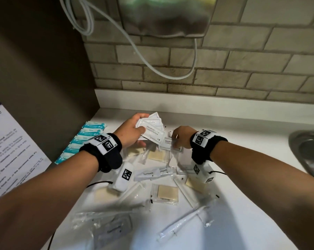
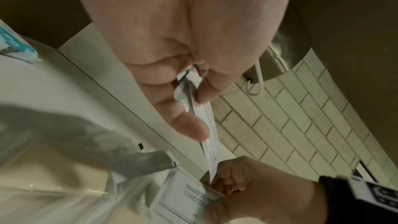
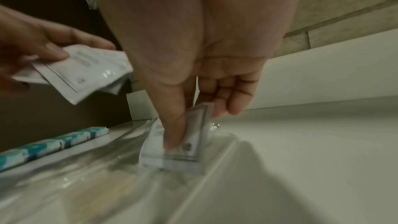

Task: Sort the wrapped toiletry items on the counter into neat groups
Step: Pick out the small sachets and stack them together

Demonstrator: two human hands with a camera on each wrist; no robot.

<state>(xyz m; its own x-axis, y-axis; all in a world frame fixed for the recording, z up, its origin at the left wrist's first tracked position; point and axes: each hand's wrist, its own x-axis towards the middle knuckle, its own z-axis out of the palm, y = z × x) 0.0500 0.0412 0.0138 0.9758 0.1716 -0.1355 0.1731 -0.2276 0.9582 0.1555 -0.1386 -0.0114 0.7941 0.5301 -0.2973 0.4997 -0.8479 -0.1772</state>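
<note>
My left hand holds a fan of several white shampoo-with-conditioner sachets above the back of the counter, thumb on top; the left wrist view shows the sachet stack edge-on, pinched between thumb and fingers. Just right of it, my right hand pinches another white shampoo sachet at the top of the pile; in the right wrist view this sachet is bent between thumb and fingers. Below lie toothpaste packets, wrapped soaps and wrapped toothbrushes.
A row of teal-and-white packets lines the counter's left edge by the dark side wall. A steel sink is at the right. White counter shows between pile and sink. A dispenser and a cable hang on the brick wall.
</note>
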